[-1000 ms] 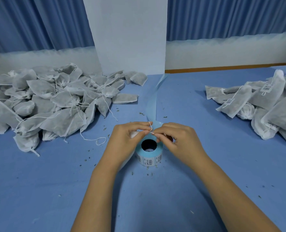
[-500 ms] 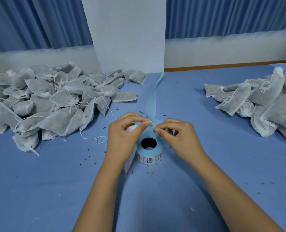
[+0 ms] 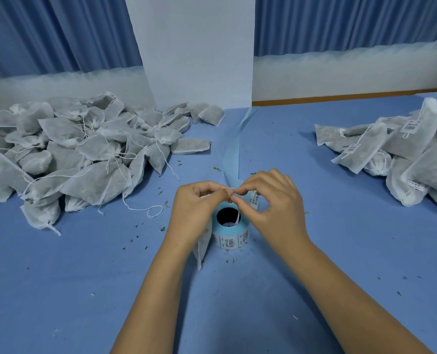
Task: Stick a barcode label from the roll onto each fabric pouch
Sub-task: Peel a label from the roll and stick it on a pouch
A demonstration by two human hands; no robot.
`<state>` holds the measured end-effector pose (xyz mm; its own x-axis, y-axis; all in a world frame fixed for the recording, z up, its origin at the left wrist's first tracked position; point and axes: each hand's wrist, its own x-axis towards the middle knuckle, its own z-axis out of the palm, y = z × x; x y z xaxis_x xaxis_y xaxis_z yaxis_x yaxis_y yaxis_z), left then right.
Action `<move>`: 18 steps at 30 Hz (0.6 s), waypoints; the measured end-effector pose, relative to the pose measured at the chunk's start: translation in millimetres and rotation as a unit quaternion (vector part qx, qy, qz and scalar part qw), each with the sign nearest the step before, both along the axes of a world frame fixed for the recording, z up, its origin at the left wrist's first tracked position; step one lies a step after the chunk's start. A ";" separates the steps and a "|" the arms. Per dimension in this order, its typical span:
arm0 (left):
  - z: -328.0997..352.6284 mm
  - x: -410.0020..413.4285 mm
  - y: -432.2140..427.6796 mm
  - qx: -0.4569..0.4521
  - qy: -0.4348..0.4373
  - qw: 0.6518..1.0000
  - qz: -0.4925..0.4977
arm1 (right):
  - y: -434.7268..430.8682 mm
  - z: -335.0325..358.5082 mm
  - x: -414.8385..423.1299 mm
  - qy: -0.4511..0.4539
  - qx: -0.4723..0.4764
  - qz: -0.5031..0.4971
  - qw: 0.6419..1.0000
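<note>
A blue label roll (image 3: 231, 236) stands on the blue table at centre, with its empty backing strip (image 3: 231, 159) trailing away from me. My left hand (image 3: 197, 213) holds a grey fabric pouch (image 3: 202, 247) that hangs below the palm, and pinches its white drawstring (image 3: 237, 218). My right hand (image 3: 276, 208) meets it fingertip to fingertip just above the roll. It pinches the string together with a white barcode label (image 3: 254, 199) that shows under its curled fingers. The string's loose end dangles over the roll's core.
A big heap of unlabelled pouches (image 3: 71, 154) with loose strings covers the left of the table. A smaller heap of labelled pouches (image 3: 404, 154) lies at the right. A white panel (image 3: 199, 52) stands behind. Bits of dried herb are scattered around the roll.
Both hands stayed above the roll, fingertips together. The right hand's fingers have spread a little, so the barcode label now shows beneath them, and the string end hangs over the core.
</note>
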<state>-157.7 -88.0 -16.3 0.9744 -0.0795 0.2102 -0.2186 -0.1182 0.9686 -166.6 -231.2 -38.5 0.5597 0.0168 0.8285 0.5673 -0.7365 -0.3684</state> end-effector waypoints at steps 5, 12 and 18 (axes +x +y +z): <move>-1.0 0.4 0.9 0.004 0.016 1.000 -0.010 | -3.2 -1.1 0.0 -0.006 -0.017 -0.034 0.999; 0.5 2.7 5.6 0.052 -0.006 0.998 -0.020 | -7.6 2.5 -1.5 0.131 0.152 0.046 0.979; 1.5 8.8 19.9 0.048 -0.007 0.999 0.023 | -22.3 11.3 2.4 0.235 0.355 0.108 0.898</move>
